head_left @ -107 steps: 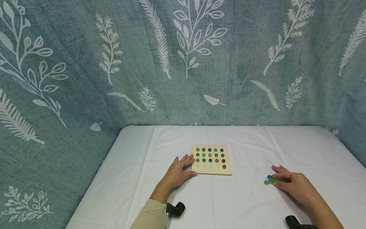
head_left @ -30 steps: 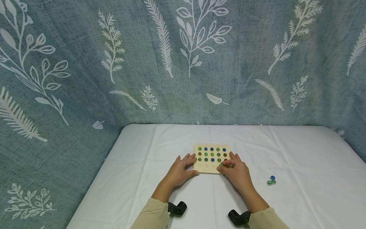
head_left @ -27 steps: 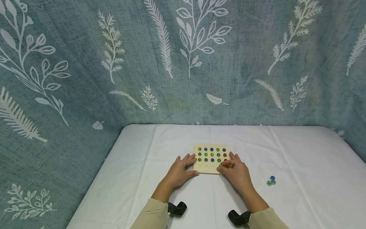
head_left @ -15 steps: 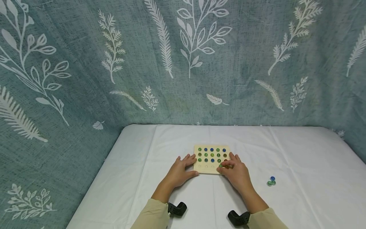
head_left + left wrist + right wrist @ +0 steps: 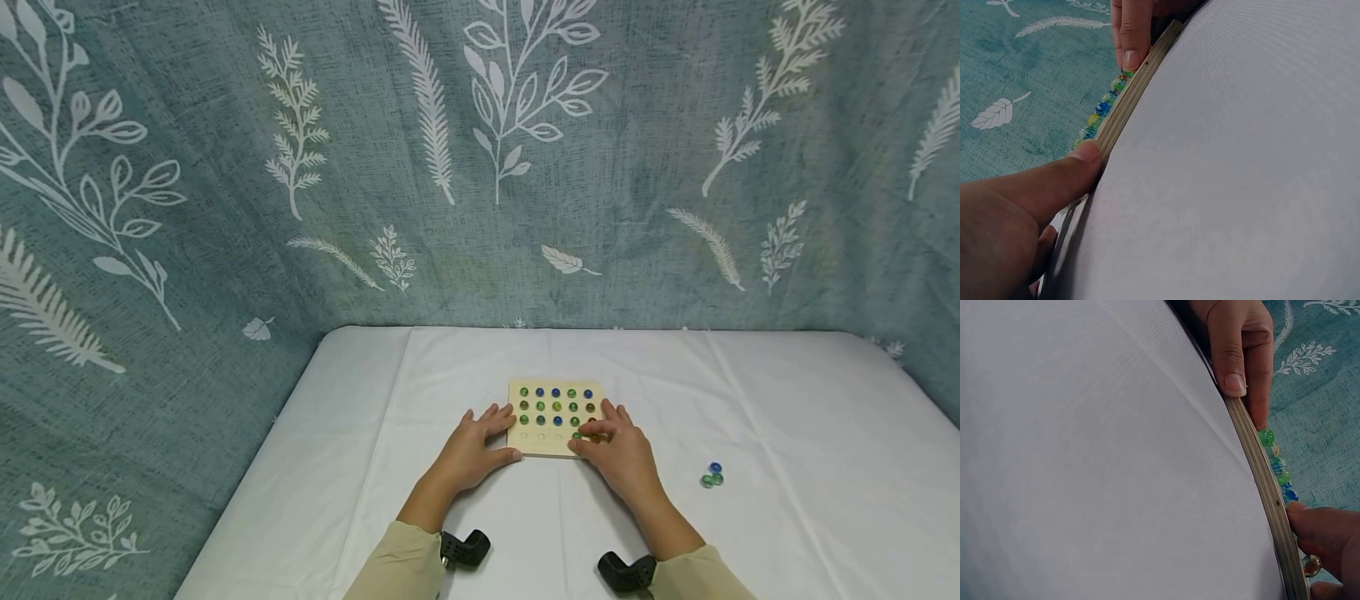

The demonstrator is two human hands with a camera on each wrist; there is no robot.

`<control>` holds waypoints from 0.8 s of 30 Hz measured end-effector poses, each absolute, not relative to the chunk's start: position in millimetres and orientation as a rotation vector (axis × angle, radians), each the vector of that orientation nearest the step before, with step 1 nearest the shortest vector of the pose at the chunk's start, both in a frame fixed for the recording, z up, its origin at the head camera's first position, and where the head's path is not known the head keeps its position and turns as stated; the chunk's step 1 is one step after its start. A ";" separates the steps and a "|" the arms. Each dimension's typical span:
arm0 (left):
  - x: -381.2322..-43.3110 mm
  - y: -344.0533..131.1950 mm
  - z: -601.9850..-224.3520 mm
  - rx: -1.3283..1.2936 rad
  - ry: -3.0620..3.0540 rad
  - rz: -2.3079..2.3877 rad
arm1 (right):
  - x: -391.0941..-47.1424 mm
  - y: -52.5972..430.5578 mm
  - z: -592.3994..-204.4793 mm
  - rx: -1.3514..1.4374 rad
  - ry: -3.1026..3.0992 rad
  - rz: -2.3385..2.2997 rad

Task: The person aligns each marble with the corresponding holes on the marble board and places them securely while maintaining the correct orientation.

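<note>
A pale wooden board (image 5: 540,448) lies on the table, holding rows of coloured glass marbles (image 5: 557,407). My left hand (image 5: 468,448) rests at its left side, fingers spread on the left edge and the thumb at the front-left corner. At the front row my right hand (image 5: 621,446) pinches a green marble (image 5: 576,435) between thumb and index finger, right at a hole; the other fingers lie along the board's right side. That hand hides part of the right column. In the right wrist view an amber marble (image 5: 1312,565) shows beside the right fingers.
Three loose marbles (image 5: 712,477), one blue and two green, lie on the white tablecloth (image 5: 787,400) right of the board. Front-row hollows (image 5: 541,437) left of the right hand hold no marbles. A patterned teal curtain (image 5: 480,275) hangs behind the table. Black wrist cameras (image 5: 467,548) sit at both wrists.
My right hand has come from the loose marbles to the board with a green marble, which has since sunk slightly toward the front-row hole. The left hand stays on the board.
</note>
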State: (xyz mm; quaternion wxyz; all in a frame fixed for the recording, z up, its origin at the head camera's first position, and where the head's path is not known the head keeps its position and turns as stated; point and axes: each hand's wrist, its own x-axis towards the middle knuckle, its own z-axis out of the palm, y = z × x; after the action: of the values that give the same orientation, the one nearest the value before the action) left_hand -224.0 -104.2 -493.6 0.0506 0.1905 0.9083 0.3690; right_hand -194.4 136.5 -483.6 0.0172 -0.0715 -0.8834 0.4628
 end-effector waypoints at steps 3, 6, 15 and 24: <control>-223.6 -104.3 -493.9 0.578 2.764 1.122 | -194.1 136.1 -483.3 -0.221 -2.744 1.431; -222.9 -104.5 -493.4 0.573 2.761 1.126 | -193.9 136.3 -482.2 -0.225 -2.745 1.432; -222.9 -103.4 -492.8 0.578 2.760 1.130 | -193.7 146.9 -475.9 -0.222 -2.722 1.559; -221.8 -104.0 -491.3 0.571 2.757 1.134 | -189.2 177.8 -459.2 -0.233 -2.694 1.500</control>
State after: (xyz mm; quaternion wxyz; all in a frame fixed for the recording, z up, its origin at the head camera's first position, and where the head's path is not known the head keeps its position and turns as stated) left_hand -221.8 -104.0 -491.3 0.0530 0.1879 0.9071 0.3729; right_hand -189.2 177.8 -459.2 0.0246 -0.0754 -0.8709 0.4850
